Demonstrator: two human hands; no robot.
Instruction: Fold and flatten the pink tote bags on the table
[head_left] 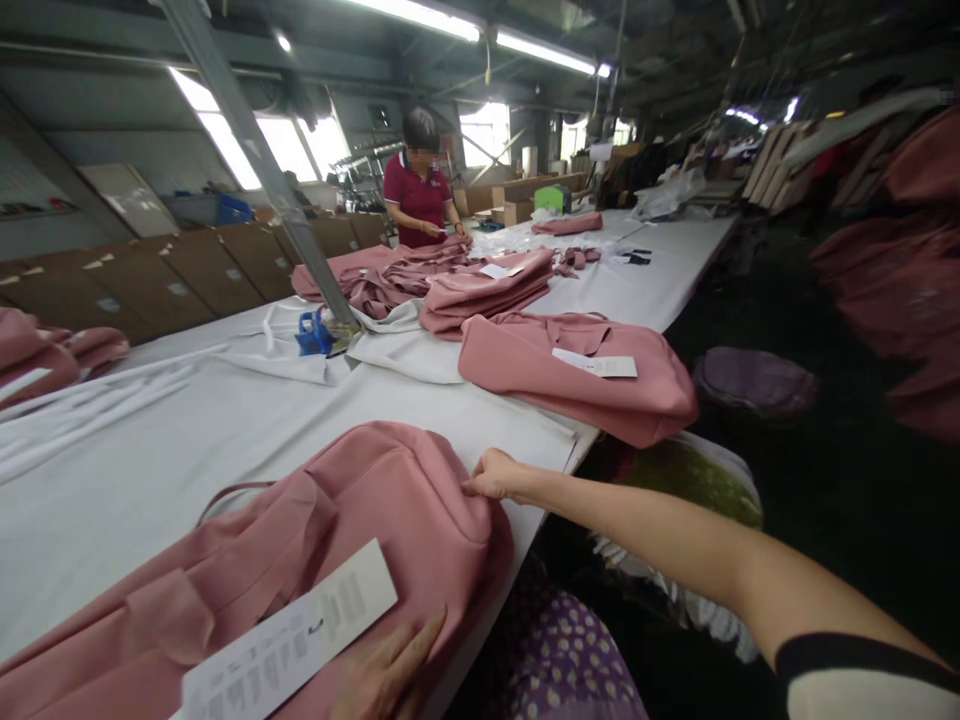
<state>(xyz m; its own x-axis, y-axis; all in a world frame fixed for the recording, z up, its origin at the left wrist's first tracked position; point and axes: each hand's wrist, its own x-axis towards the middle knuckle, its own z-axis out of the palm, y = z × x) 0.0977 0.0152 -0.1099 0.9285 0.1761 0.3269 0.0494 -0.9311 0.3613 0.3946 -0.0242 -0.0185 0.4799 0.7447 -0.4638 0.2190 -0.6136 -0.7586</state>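
Observation:
A large pink bag [420, 500] lies on the white-covered table [172, 480] at the near left, with straps across its top. On its front rests a long white printed tag [292, 640]. My right hand [495, 474] pinches the bag's far right corner, fingers closed, with the arm stretched in from the right. Low in the view, my left hand [394, 668] lies flat on the bag beside the tag, its fingers apart. Another pink bag [577, 385] with a white tag [600, 364] sits beyond, at the table's right edge.
Behind are stacked pink bags [487, 290], a blue tool [313, 333] and a slanted metal post [262, 160]. A person in a dark red shirt [420, 195] handles pink pieces at the far side. Cardboard boxes [180, 280] line the left; pink bags hang at right.

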